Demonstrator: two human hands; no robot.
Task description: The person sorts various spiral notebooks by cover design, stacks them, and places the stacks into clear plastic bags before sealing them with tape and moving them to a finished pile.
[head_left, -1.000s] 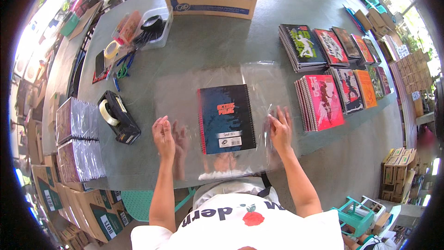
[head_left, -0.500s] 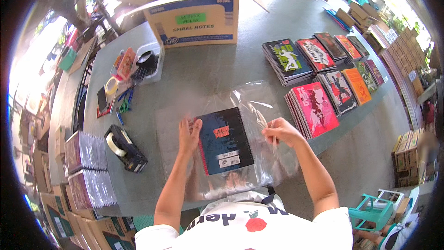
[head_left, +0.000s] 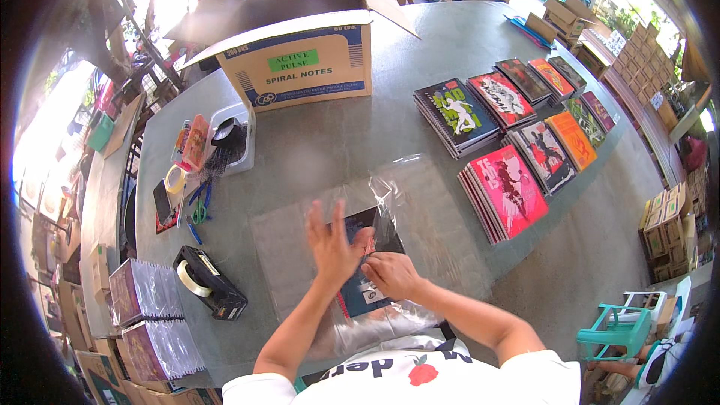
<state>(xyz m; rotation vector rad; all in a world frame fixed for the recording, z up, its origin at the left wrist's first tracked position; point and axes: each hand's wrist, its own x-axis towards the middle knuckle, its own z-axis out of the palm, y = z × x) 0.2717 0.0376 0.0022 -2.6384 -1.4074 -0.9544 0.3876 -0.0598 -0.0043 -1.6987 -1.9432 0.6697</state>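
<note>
A dark blue spiral notebook lies on clear plastic film in front of me, partly covered by my hands. My left hand is over its upper left part, fingers spread and holding nothing. Close beside it, my right hand is closed on the edge of the plastic film, which is drawn over the notebook's right side. The fingertips of the right hand are partly hidden next to the left thumb.
Stacks of spiral notebooks stand in rows at the right. A large open carton is at the back. On the left are a tape dispenser, scissors, a plastic tub and plastic-wrapped notebooks.
My right hand has moved left over the notebook, bringing the plastic film's edge with it. My left hand has left the notebook's left edge and shifted right, its fingers now spread.
</note>
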